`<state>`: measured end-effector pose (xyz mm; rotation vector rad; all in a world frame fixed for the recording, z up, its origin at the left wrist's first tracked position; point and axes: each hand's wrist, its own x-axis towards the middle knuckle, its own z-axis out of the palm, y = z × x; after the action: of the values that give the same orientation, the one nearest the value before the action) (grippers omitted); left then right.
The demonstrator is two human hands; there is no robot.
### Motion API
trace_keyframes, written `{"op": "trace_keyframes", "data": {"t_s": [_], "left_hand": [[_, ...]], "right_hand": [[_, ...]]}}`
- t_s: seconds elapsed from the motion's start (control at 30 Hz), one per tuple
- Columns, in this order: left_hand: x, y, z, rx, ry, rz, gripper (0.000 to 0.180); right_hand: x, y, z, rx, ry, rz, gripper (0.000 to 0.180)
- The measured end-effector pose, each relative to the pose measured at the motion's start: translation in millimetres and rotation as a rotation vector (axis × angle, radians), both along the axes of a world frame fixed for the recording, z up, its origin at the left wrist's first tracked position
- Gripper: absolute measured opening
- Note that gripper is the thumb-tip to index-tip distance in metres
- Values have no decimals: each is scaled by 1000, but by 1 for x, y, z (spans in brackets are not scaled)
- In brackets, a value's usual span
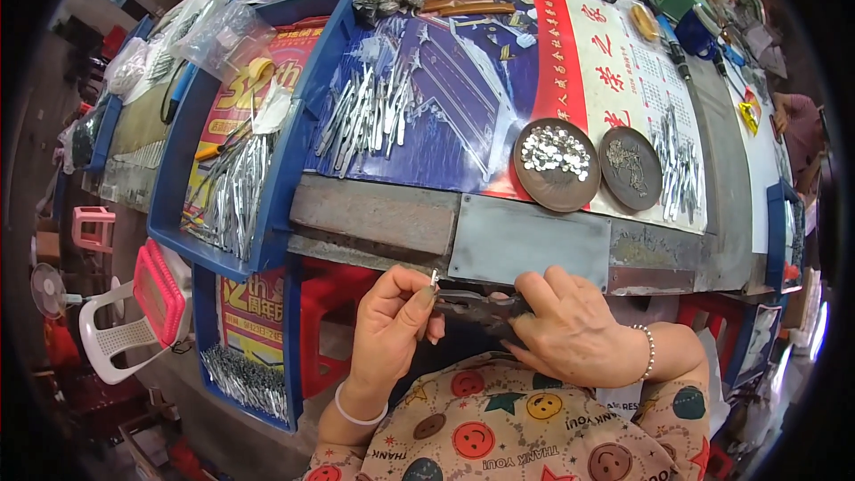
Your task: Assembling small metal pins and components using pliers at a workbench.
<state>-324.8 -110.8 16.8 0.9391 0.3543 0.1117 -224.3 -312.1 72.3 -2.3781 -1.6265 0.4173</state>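
Observation:
My left hand (396,325) is closed, with thumb and forefinger pinching a small, narrow, shiny metal piece (435,278) that stands up between the fingertips. My right hand (565,316) is wrapped round a dark tool (499,305); its fingers hide most of it, so I cannot tell its kind. A slim metal part (459,297) spans the gap between the two hands. Both hands are just in front of the table's near edge, below a grey metal plate (530,240). Beyond the plate are a brown dish (552,192) of shiny round discs and a smaller dish (637,199) of tiny metal parts.
Slim metal strips (374,111) lie on a blue sheet, and more strips (681,169) lie at the right. A blue tray (307,98) holds further strips at the left, above a lower blue tray (207,321). A red stool (325,338) stands under the table.

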Motion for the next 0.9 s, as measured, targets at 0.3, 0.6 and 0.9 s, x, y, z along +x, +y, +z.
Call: {"op": "trace_keyframes", "data": {"t_s": [0.3, 0.6, 0.9], "left_hand": [[1, 6, -15, 168, -11, 37, 8], [2, 8, -10, 25, 27, 29, 9], [1, 9, -7, 67, 57, -7, 11]], "right_hand": [[31, 7, -9, -53, 1212, -1, 46], [4, 3, -11, 0, 196, -33, 38], [2, 8, -14, 74, 39, -24, 27]]}}
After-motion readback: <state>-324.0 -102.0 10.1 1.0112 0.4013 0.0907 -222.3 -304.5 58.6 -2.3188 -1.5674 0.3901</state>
